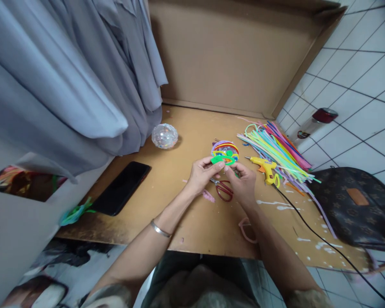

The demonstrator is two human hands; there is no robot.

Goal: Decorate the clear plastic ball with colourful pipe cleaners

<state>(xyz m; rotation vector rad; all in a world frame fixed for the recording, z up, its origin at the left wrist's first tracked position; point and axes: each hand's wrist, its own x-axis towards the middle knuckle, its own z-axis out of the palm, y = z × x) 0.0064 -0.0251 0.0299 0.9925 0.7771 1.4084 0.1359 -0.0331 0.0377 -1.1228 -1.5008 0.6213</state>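
My left hand (201, 173) and my right hand (241, 179) meet over the table, both closed with fingertips pinching a green pipe cleaner (217, 159) bent into a loop. Just beyond it sits a clear ball wrapped in colored pipe cleaners (225, 146), with purple, red, yellow and blue strands; my fingers and the green loop partly cover it. Below my hands lie red-handled scissors (224, 191), their blades partly hidden by my left hand. A pink pipe cleaner scrap (208, 196) rests beside them.
A yellow glue gun (265, 168) with a black cord and a pile of pipe cleaners (272, 147) lie right. Near them are a bottle (312, 126) and a dark bag (349, 205). Left are a clear ball (164, 136), a phone (122, 188) and a grey curtain (83, 77).
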